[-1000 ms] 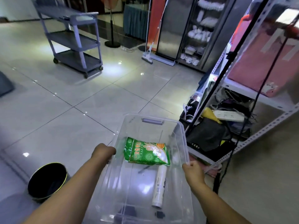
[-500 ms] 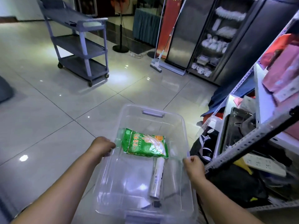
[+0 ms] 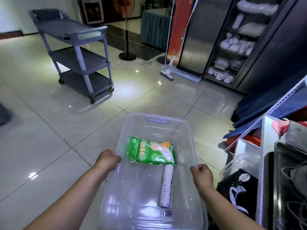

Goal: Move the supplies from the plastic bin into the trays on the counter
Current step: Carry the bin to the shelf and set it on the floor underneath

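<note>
The clear plastic bin (image 3: 156, 163) is carried above the tiled floor (image 3: 58, 138), its long axis running near to far, with the pale handle tab on the far short wall. It is see-through all over, so the floor tiles show through its base and walls.

Inside lies a green packet (image 3: 152, 151) of disposable gloves, flat on the bottom toward the far half, printed with a white hand and an orange badge; its long side runs left to right, slightly skewed. Just nearer than it lies a white roll (image 3: 166, 186), slim and cylindrical, pointing near to far, its far end touching or tucked under the packet's edge.

The left hand (image 3: 108, 161) has its grip clamped on the bin's left long rim, fingers curled over the edge. The right hand (image 3: 201, 175) is clamped on the right long rim the same way. The packet sits between the two hands, closer to the left; the roll lies between the forearms, nearer the right one.

A grey three-tier cart (image 3: 79, 53) stands far left, and cluttered metal shelving (image 3: 282, 163) rises at the right.
</note>
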Tool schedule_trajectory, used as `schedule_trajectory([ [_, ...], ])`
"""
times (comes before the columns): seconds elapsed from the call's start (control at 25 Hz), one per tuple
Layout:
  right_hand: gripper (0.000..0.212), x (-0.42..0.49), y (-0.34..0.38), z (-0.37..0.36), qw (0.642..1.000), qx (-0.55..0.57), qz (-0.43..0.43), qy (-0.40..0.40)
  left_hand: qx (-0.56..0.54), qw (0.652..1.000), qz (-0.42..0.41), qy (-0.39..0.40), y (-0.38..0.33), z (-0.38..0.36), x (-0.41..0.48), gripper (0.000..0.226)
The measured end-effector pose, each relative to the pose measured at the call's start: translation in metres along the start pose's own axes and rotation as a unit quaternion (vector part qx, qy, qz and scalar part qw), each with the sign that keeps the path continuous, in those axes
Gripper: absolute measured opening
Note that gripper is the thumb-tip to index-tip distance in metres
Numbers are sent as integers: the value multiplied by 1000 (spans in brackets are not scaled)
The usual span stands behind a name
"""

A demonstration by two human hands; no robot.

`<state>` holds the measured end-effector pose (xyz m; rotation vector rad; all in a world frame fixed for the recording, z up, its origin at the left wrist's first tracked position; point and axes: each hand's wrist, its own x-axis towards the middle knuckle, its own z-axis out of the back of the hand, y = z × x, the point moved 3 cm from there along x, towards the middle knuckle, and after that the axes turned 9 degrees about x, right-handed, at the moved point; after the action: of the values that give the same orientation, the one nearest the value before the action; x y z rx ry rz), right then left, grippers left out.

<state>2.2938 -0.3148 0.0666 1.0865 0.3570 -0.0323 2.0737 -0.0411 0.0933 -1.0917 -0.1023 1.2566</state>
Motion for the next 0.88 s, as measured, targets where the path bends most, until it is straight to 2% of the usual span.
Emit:
schedule_trajectory([
  [0.32,15,168,67,-21,999,-10,-34,-24,50,997,-19,53,-129,-60,140,31],
  [0.52,7,263,89,-19,994,21,-77,-75,79,989,-52,112,-225,-119,232,15],
  [0.68,7,344,108,-11,984,31,-107,-139,138,970,-86,182,-303,-186,323,45],
  [0.88,7,420,109,11,964,104,-175,-171,208,942,-126,230,-386,-273,387,39],
])
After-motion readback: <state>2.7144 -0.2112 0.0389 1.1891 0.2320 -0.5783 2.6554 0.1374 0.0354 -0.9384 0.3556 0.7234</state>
